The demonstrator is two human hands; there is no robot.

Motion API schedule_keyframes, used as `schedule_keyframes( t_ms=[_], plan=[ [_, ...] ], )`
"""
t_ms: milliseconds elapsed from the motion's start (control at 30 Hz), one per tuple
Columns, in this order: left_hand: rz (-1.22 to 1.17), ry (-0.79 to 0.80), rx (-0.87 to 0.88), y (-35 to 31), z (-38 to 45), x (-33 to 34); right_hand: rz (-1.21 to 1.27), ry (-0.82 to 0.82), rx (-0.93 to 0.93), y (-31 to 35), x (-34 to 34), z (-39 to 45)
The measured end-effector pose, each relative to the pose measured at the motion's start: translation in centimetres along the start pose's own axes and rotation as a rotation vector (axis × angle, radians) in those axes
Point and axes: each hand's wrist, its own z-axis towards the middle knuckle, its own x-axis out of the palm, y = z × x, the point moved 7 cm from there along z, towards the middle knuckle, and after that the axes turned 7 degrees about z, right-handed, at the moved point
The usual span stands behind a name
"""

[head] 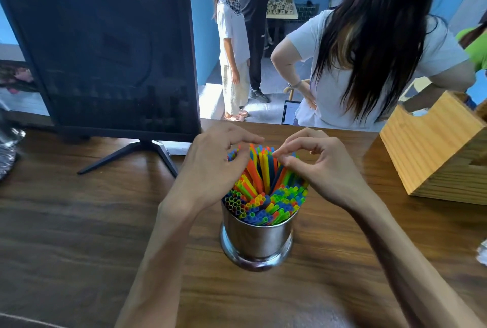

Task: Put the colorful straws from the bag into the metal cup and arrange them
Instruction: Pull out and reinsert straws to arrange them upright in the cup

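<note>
The straws (263, 196) stand in the metal cup (257, 240), which sits upright in the middle of the wooden table (79, 222). They are orange, yellow, green and blue, and they fill the cup. The left hand (213, 167) curls its fingers around the left side of the bunch. The right hand (321, 167) curls around the right side, pinching the tips. A dark screen (105, 56) stands far left. A wooden box (432, 148) sits far right.

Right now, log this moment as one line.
straws in metal cup | left hand, right hand curled on straw tops | arranging
</note>
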Motion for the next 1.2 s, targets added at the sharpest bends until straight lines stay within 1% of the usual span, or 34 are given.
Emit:
schedule_keyframes(
  t_ms=[100, 200, 367, 400, 467, 500, 567, 600, 667, 700, 733, 800, 833, 900, 967, 1033, 1100, 1167, 1200],
  plan=[
    [-0.012, -0.033, -0.009, -0.4, 0.1, -0.3, 0.000, 0.019, 0.035, 0.1, 0.2, 0.2],
    [-0.005, -0.048, 0.010, -1.0, 0.0, -0.3, 0.024, -0.050, 0.002, 0.8, -0.2, 0.4],
    [0.000, 0.026, 0.054, -2.3, 0.1, 0.9, 0.108, -0.111, -0.206, 4.5, -1.0, 0.7],
    [-0.016, 0.013, 0.072, -2.7, 0.2, 1.0, 0.116, -0.114, -0.244, 5.1, -1.0, 0.8],
    [-0.099, -0.067, 0.099, -3.5, 0.3, 0.4, 0.158, -0.089, -0.280, 5.7, -0.9, 1.0],
    [-0.161, -0.108, 0.100, -3.7, 0.4, -0.1, 0.228, -0.051, -0.272, 5.7, -0.7, 1.0],
    [-0.337, -0.158, 0.094, -4.0, 0.4, -0.9, 0.405, 0.087, -0.188, 5.0, 0.0, 1.0],
    [-0.449, -0.193, 0.093, -4.2, 0.4, -1.5, 0.438, 0.164, -0.130, 4.5, 0.5, 0.9],
    [-0.635, -0.314, 0.101, -4.3, 0.4, -3.1, 0.364, 0.276, -0.053, 3.2, 1.5, 0.5],
    [-0.691, -0.387, 0.107, -4.3, 0.3, -3.9, 0.323, 0.294, -0.040, 2.6, 1.7, 0.4],
    [-0.731, -0.450, 0.109, -4.2, 0.2, -4.6, 0.317, 0.282, -0.042, 2.2, 1.6, 0.3],
    [-0.782, -0.550, 0.105, -3.7, -0.1, -5.6, 0.382, 0.218, -0.059, 2.0, 0.7, 0.5],
    [-0.796, -0.581, 0.097, -3.2, -0.3, -5.9, 0.433, 0.177, -0.062, 1.9, 0.0, 0.6],
    [-0.797, -0.592, 0.058, -2.3, -0.5, -6.0, 0.562, 0.071, -0.066, 1.6, -1.5, 0.7],
    [-0.775, -0.547, -0.005, -1.1, -0.5, -5.6, 0.737, -0.022, -0.042, 1.0, -2.8, 0.8],
    [-0.681, -0.421, -0.059, -0.1, -0.4, -4.9, 0.925, -0.104, -0.007, 0.5, -3.7, 1.0],
    [-0.559, -0.182, -0.063, 0.0, -0.1, -3.4, 1.033, -0.177, -0.008, 0.3, -4.4, 1.3],
    [-0.424, 0.071, -0.008, -0.7, -0.1, -1.5, 1.041, -0.219, -0.053, 0.7, -4.8, 1.5],
    [-0.355, 0.172, 0.024, -1.1, -0.3, -0.6, 1.007, -0.234, -0.080, 1.1, -4.9, 1.5]
  ],
)
